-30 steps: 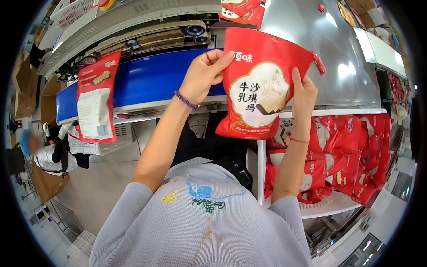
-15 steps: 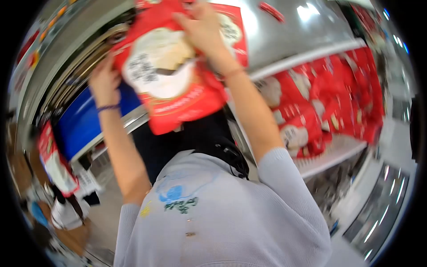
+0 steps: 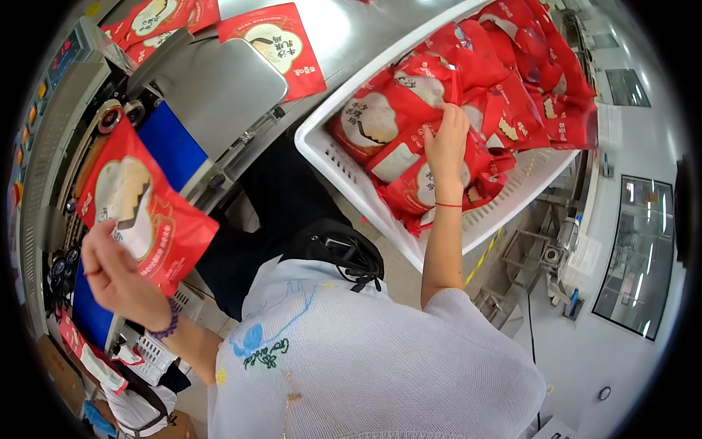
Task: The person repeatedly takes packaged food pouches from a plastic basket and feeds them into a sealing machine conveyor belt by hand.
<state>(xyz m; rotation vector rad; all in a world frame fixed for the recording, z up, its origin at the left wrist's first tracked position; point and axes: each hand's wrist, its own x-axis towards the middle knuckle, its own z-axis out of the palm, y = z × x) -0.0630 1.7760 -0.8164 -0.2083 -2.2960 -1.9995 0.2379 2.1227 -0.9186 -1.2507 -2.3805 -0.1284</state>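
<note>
My left hand (image 3: 121, 274) pinches the lower side of a red printed bag (image 3: 150, 230), which stands tilted along the belts of a sealing machine (image 3: 77, 194). A blue conveyor belt (image 3: 172, 143) runs behind and below that bag. Over on the right, my right hand (image 3: 446, 146) reaches into a white plastic basket (image 3: 314, 135) full of red bags (image 3: 398, 121). Its fingers are closed at the top edge of one of these bags; the fingertips are partly hidden among the packs.
Another red bag (image 3: 281, 47) lies flat on the steel table (image 3: 344, 36), beside a raised metal plate (image 3: 219, 84). More red bags (image 3: 164, 22) sit at the far left. Below left, a person (image 3: 142, 406) is partly in view near a red-and-white bag (image 3: 91, 358).
The bag held in both hands before is no longer between them. My left hand is now lower left with a bag at the machine; my right hand has moved into the basket.
</note>
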